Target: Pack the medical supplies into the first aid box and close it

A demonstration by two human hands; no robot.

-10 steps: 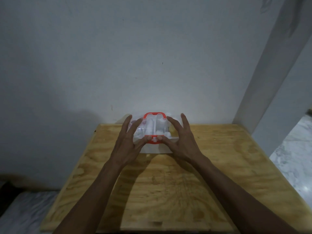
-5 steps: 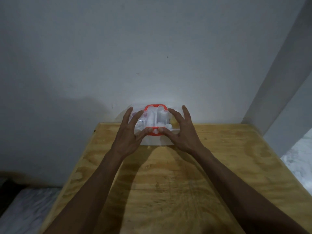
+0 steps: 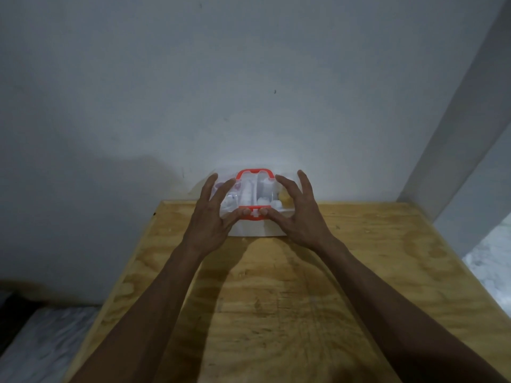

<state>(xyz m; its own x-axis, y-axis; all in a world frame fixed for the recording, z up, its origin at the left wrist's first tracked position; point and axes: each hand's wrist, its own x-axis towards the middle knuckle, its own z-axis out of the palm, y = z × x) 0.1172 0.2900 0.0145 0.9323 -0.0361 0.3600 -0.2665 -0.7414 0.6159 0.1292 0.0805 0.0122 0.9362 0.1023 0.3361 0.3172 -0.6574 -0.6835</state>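
Note:
The first aid box [image 3: 254, 197] is clear plastic with a red handle on top and a red latch [image 3: 254, 212] at its front edge. It stands at the far edge of the table, against the wall. White and yellow supplies show through its lid. My left hand [image 3: 213, 217] rests on the box's left side, thumb on the red latch, fingers spread over the lid. My right hand [image 3: 297, 214] mirrors it on the right side, thumb on the latch too. The lid lies down over the box.
The plywood table [image 3: 290, 299] stretches from me to the grey wall. A white pillar [image 3: 456, 161] rises at the right, with pale marble floor beyond the table's right edge. Floor also shows below the left edge.
Both hands stay on the box with thumbs at the latch. The view has tilted so the box sits higher against the wall; the hands have barely shifted.

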